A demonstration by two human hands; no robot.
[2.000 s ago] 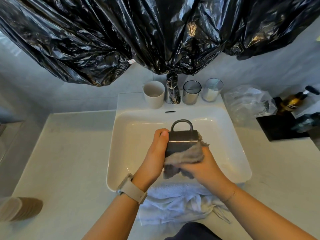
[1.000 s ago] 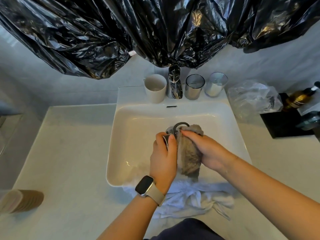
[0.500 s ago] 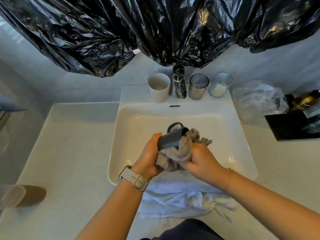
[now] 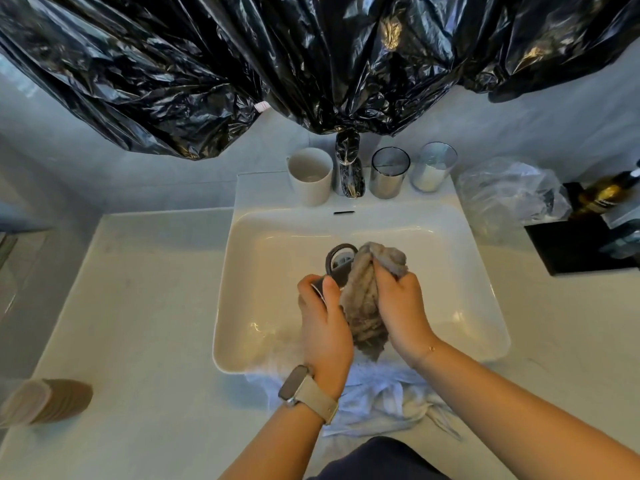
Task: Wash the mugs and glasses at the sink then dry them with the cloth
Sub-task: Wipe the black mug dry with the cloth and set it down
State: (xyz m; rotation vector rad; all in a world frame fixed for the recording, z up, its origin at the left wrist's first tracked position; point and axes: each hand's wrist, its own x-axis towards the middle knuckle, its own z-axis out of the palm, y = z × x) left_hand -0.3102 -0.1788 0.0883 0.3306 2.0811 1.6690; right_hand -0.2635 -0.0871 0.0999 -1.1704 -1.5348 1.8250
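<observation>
Left hand [image 4: 323,315] curls round the body of the dark grey mug [image 4: 337,271], holding it over the basin of the sink [image 4: 277,258] with its loop handle turned away from the person, probably so that any drips fall into the basin rather than on the surface [image 4: 138,306]. Right hand [image 4: 401,306] grips a bunched grey-brown cloth [image 4: 363,299] and presses it against the mug's right side; the steady hold on one side gives the rubbing hand something to push against, which suits drying. A white mug [image 4: 310,176] and two glasses, one smoky [image 4: 388,176] and one clear [image 4: 433,168], stand upright on the sink's back ledge on either side of the tap [image 4: 349,174], within reach; whether they are already done cannot be told. A white towel [image 4: 377,400] lies crumpled over the sink's near rim, likely to catch splashes.
</observation>
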